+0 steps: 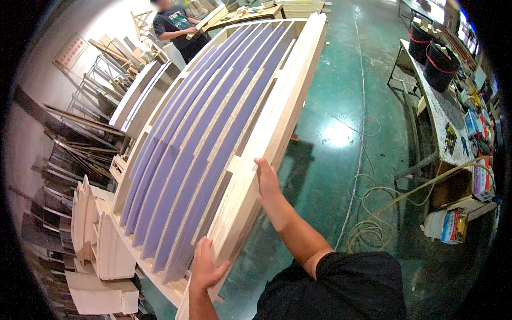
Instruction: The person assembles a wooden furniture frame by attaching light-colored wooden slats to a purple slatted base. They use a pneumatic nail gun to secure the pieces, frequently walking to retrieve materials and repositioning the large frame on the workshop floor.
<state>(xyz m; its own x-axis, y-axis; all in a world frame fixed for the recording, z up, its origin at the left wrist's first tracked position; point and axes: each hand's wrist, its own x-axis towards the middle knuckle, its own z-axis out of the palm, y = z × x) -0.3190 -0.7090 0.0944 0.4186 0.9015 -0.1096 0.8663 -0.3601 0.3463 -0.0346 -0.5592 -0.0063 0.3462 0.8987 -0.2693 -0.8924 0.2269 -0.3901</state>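
A large pale wooden frame (261, 141) stretches diagonally away from me. Inside it run several long curved slats (184, 154), purple-grey on their faces with speckled chipboard edges. My left hand (205, 266) lies on the near end of the frame's thick right-hand beam, fingers extended and thumb spread. Farther along the same beam, my right hand (268, 180) grips its outer edge; the thumb side shows on top, and the other fingers are mostly hidden.
A person (178, 29) holds a wooden piece beyond the frame's far left. Boards and curved wooden parts (106, 240) stack along the left. At right, a workbench (450, 128) carries black buckets (441, 65) and tools. A hose (368, 229) coils on the green floor (333, 106).
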